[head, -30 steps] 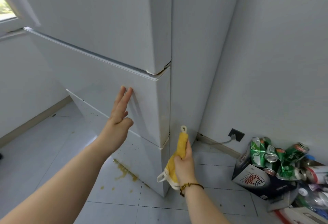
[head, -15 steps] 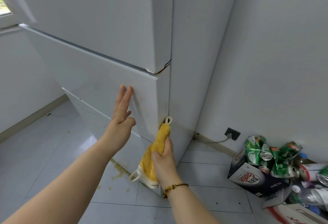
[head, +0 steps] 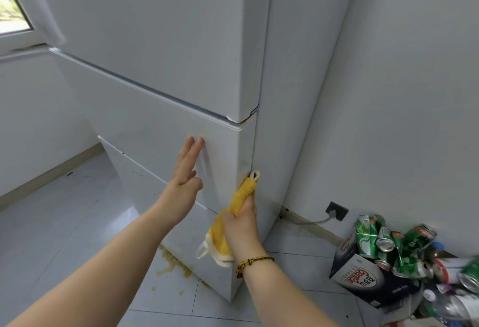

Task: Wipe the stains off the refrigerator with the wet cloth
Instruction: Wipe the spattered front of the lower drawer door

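Observation:
A tall white refrigerator (head: 160, 49) fills the middle of the view, with brown specks on its lowest door. My left hand (head: 185, 171) presses flat, fingers straight, on the middle door near its right edge. My right hand (head: 239, 225) grips a yellow cloth (head: 242, 197) with white trim and holds it against the fridge's front right corner edge. The cloth's upper end with its loop reaches up the edge; the lower end hangs below my hand.
A yellowish spill (head: 173, 264) lies on the tiled floor at the fridge's base. A dark box (head: 368, 282) with crushed green cans (head: 383, 241) and bottles stands at the right by the wall. A wall socket (head: 337, 210) sits low on the wall. A window (head: 13, 10) is upper left.
My right hand has carried the cloth from the fridge's side panel leftward and up onto the corner edge. My left hand stays pressed on the door.

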A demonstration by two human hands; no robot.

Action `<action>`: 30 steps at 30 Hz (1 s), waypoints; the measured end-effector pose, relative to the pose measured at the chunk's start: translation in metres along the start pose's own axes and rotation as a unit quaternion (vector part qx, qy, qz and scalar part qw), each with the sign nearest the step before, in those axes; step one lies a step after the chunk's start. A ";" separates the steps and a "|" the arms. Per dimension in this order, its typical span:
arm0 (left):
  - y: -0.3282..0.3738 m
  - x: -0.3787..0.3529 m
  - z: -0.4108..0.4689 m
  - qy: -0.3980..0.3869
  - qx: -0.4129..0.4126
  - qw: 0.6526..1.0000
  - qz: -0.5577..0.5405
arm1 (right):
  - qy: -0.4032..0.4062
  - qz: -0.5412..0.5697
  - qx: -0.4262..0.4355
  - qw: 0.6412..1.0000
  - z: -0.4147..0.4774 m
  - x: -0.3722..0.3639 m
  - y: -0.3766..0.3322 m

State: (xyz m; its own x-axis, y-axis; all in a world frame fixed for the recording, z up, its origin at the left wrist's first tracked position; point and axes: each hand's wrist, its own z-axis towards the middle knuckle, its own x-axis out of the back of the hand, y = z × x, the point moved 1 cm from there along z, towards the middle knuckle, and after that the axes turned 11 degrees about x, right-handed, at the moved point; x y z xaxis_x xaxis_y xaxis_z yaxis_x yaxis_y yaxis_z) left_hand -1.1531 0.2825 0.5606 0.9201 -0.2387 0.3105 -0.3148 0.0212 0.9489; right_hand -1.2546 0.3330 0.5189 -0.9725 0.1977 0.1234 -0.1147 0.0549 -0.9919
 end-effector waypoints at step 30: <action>-0.011 0.020 0.006 -0.047 -0.010 0.999 0.004 | 0.108 -0.211 0.206 0.950 0.012 0.003 -0.012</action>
State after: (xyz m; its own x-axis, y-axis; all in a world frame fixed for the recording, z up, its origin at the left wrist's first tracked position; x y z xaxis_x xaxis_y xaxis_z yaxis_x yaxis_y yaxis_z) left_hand -1.1323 0.2716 0.5561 0.8910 -0.3286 0.3132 -0.3172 0.0427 0.9474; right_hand -1.2586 0.3211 0.5309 -0.7637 0.4410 0.4715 -0.5972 -0.2052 -0.7754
